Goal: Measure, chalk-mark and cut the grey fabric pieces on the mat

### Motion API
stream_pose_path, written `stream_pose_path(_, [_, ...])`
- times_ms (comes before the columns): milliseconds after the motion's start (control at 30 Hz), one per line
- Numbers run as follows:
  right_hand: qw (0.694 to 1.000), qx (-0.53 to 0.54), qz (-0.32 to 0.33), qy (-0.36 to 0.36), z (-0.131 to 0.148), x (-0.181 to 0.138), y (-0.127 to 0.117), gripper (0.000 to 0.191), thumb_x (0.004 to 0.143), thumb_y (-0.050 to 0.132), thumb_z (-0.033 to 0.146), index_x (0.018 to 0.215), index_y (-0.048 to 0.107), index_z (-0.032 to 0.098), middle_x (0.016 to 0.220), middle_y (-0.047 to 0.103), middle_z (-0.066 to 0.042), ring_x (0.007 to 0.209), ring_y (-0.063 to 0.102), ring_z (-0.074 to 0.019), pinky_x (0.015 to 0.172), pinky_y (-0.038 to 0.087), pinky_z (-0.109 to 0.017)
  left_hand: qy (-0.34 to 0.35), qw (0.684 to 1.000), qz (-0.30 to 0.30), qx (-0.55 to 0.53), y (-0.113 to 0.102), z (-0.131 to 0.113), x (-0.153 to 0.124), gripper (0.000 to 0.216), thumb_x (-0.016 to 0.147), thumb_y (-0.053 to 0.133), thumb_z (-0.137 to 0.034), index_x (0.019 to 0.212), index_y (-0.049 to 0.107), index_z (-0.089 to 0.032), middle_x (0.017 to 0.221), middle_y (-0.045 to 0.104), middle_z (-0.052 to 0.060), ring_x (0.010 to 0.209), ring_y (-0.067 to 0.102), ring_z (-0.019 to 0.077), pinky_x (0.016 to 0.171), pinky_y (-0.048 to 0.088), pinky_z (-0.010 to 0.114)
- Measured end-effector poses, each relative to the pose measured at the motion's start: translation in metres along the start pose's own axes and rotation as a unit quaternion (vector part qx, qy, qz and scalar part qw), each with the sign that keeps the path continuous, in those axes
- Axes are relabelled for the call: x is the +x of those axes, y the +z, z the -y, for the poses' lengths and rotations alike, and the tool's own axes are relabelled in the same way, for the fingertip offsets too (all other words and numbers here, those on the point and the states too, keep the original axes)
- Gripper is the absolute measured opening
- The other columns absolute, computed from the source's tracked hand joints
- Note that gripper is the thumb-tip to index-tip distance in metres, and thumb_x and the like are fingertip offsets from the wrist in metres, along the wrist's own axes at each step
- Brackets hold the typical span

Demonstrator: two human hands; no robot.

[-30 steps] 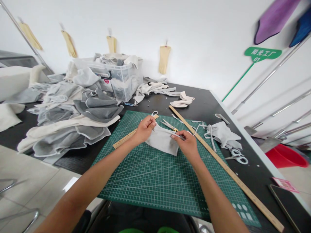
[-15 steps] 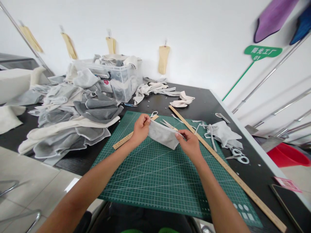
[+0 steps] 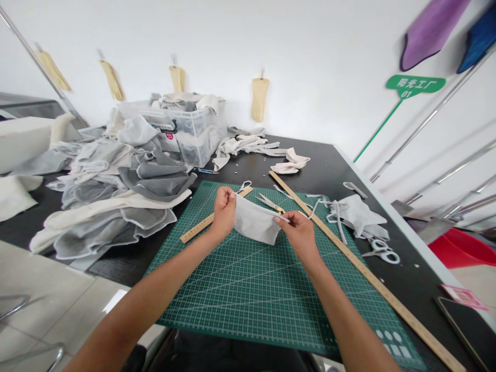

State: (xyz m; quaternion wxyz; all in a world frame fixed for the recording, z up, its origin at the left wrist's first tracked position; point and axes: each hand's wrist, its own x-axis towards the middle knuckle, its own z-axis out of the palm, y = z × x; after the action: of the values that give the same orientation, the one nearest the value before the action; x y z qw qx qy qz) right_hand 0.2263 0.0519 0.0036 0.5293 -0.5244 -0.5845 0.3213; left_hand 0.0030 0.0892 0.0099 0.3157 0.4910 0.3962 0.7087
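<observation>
Cloth piece (image 3: 253, 223) now higher above mat (image 3: 248, 299)

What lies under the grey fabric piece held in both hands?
Under the grey fabric piece, pinched by the left hand and right hand, lies the green cutting mat. Behind it, scissors partly show; anything beneath stays hidden.

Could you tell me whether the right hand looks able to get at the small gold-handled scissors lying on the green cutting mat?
Probably yes. The small gold-handled scissors lie uncovered on the green cutting mat, just beyond the right hand. But that hand is pinching the pale grey fabric piece, so it would have to let go first.
</observation>
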Motion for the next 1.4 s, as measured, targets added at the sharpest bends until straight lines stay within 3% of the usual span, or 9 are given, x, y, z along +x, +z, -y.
stream_pose_path(200, [0.994,-0.103,0.000,-0.040,0.008,-0.001,-0.005,0.019,0.081,0.073,0.035,0.074,0.063,0.022,0.067,0.060,0.003,0.064,0.053,-0.0154,0.064,0.040,-0.029,-0.007,1.000,-0.019,0.013,-0.002,0.002,-0.002,0.015,0.095,0.053,-0.035,0.090,0.049,-0.022,0.079,0.042,-0.003,0.069,0.041,0.0139,0.064,0.035,0.024])
stream_pose_path(333, [0.999,0.033,-0.014,0.000,0.006,-0.002,0.002,0.022,0.080,0.075,0.041,0.079,0.064,0.022,0.069,0.060,0.003,0.063,0.051,-0.0147,0.061,0.040,-0.027,0.011,0.999,-0.010,0.038,-0.001,-0.007,-0.007,0.014,0.097,0.050,-0.033,0.089,0.049,-0.022,0.075,0.041,-0.003,0.067,0.039,0.0138,0.063,0.034,0.025])
stream_pose_path(433, [0.987,0.161,-0.019,0.018,0.006,-0.005,0.008,0.023,0.083,0.073,0.043,0.085,0.066,0.022,0.076,0.063,0.002,0.068,0.055,-0.0148,0.065,0.044,-0.028,0.028,0.995,0.015,0.094,0.001,-0.014,-0.013,0.014,0.099,0.048,-0.034,0.092,0.050,-0.021,0.071,0.041,-0.004,0.064,0.039,0.0132,0.061,0.033,0.025])
stream_pose_path(567, [0.975,0.218,-0.051,0.013,0.011,-0.009,0.013,0.021,0.083,0.075,0.041,0.087,0.065,0.023,0.083,0.066,0.000,0.074,0.059,-0.0155,0.072,0.048,-0.029,-0.011,0.996,0.068,0.060,0.007,-0.014,-0.020,0.022,0.098,0.052,-0.043,0.092,0.046,-0.023,0.060,0.032,-0.008,0.051,0.028,0.0107,0.050,0.025,0.023])
stream_pose_path(667, [0.982,0.182,-0.047,-0.021,0.019,-0.013,0.013,0.017,0.084,0.074,0.038,0.086,0.066,0.023,0.084,0.068,-0.001,0.076,0.062,-0.0164,0.075,0.050,-0.030,-0.027,0.993,0.106,0.033,0.010,-0.015,-0.024,0.028,0.093,0.060,-0.045,0.086,0.046,-0.022,0.060,0.036,-0.008,0.051,0.032,0.0095,0.051,0.027,0.022])
stream_pose_path(933, [0.991,-0.004,0.048,-0.122,0.042,-0.025,0.013,0.009,0.091,0.063,0.026,0.092,0.071,0.026,0.095,0.075,-0.003,0.092,0.069,-0.0221,0.086,0.052,-0.037,-0.034,0.952,0.282,0.116,0.015,-0.029,-0.033,0.030,0.070,0.084,-0.040,0.084,0.070,-0.018,0.068,0.062,-0.003,0.060,0.049,0.0107,0.056,0.036,0.023])
stream_pose_path(1200, [0.978,-0.040,0.073,-0.191,0.042,-0.025,0.009,0.016,0.093,0.058,0.021,0.094,0.073,0.028,0.102,0.076,-0.003,0.097,0.070,-0.0219,0.088,0.053,-0.037,-0.130,0.945,0.300,-0.010,0.019,-0.021,-0.035,0.041,0.064,0.086,-0.049,0.070,0.065,-0.014,0.063,0.060,-0.002,0.056,0.049,0.0091,0.055,0.038,0.022])
stream_pose_path(1400, [0.981,-0.026,0.051,-0.185,0.041,-0.022,0.008,0.011,0.091,0.062,0.025,0.091,0.073,0.027,0.095,0.075,-0.003,0.091,0.069,-0.0218,0.084,0.053,-0.037,-0.184,0.935,0.295,-0.074,0.019,-0.018,-0.040,0.043,0.078,0.075,-0.055,0.072,0.065,-0.014,0.062,0.058,0.000,0.057,0.051,0.0100,0.056,0.039,0.022])
